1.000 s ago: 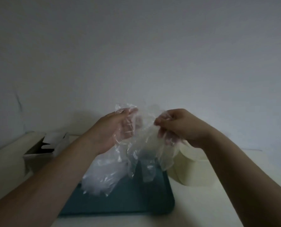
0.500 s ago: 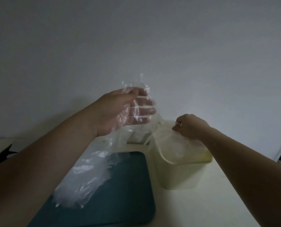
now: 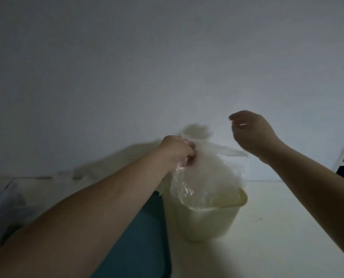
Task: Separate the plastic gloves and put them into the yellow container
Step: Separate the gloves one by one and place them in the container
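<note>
Your left hand point(image 3: 177, 150) grips crumpled clear plastic gloves point(image 3: 207, 171) hanging below it over the pale yellow plastic container point(image 3: 207, 223). Your right hand point(image 3: 251, 131) hovers alongside, loosely curled and empty.

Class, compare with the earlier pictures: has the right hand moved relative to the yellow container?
Yes. The right hand has lifted away from the mouth of the yellow container and now hangs above it, to the right, holding nothing.
</note>
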Motion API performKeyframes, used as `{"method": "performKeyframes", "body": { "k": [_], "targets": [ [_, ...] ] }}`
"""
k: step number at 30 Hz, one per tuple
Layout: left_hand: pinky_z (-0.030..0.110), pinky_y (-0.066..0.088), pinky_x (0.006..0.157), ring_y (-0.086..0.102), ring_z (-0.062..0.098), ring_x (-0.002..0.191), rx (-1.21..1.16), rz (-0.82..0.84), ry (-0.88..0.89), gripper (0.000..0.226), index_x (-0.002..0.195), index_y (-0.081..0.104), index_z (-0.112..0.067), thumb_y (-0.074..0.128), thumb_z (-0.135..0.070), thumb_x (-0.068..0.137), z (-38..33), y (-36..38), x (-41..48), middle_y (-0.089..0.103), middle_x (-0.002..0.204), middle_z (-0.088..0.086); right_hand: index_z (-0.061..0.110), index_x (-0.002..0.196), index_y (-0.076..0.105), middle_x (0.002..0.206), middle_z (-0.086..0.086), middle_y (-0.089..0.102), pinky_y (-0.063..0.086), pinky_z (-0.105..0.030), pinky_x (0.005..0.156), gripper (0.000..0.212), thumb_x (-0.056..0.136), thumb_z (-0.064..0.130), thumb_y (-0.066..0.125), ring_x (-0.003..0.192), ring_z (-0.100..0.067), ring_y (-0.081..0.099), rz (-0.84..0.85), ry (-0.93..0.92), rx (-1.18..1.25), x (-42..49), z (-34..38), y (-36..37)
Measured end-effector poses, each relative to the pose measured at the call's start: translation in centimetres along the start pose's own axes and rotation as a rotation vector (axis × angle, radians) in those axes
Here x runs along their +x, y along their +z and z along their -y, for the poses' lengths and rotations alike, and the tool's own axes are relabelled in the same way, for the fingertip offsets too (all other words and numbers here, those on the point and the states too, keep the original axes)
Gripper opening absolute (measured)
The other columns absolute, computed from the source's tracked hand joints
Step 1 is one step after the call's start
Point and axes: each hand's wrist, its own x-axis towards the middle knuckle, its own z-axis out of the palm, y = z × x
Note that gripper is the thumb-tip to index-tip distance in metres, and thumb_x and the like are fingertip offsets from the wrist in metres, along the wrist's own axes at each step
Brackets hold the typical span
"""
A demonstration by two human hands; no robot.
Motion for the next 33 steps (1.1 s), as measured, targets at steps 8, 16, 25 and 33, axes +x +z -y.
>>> {"method": "performKeyframes", "body": {
  "k": [8,16,25,33],
  "targets": [
    [0.036,0.055,0.101,0.064,0.022,0.113,0.197,-0.184,0.128,0.035,0.125,0.07,-0.016,0.071,-0.003,0.093,1.4,-1.0,-0.1,0.068,0.119,0.002,0.029,0.162,0.026,0.164,-0.003,0.038,0.038,-0.039,0.114,0.063,0.106,0.043,0.049,0.144,-0.026,0.045,0.835,-0.093,-0.476,-4.9,4.1,5.3],
    [0.027,0.046,0.089,0.06,0.01,0.104,0.229,-0.249,0.16,0.027,0.123,0.069,-0.02,0.068,-0.012,0.097,3.6,-5.7,-2.3,0.066,0.117,-0.004,0.023,0.147,0.052,0.139,-0.005,0.061,0.045,-0.045,0.109,0.047,0.103,0.039,0.048,0.125,-0.027,0.058,1.007,-0.106,-0.698,-5.2,0.7,13.4],
    [0.014,0.05,0.078,0.066,0.001,0.097,0.364,-0.169,0.273,0.01,0.105,0.075,-0.023,0.072,-0.018,0.097,5.8,-7.5,-6.0,0.072,0.103,-0.011,0.025,0.15,0.051,0.149,-0.002,0.055,0.044,-0.043,0.113,0.053,0.1,0.041,0.054,0.132,-0.026,0.055,1.009,-0.103,-0.729,-5.2,2.2,11.7],
    [0.032,0.054,0.094,0.068,0.012,0.105,0.839,-0.197,0.343,0.01,0.093,0.073,-0.031,0.075,-0.022,0.092,11.2,-15.1,-10.8,0.073,0.111,-0.009,0.021,0.111,0.072,0.113,0.001,0.07,0.056,-0.035,0.082,0.026,0.094,0.029,0.054,0.099,-0.021,0.068,0.418,-0.304,-0.514,-7.1,9.6,10.4]
  ]
}}
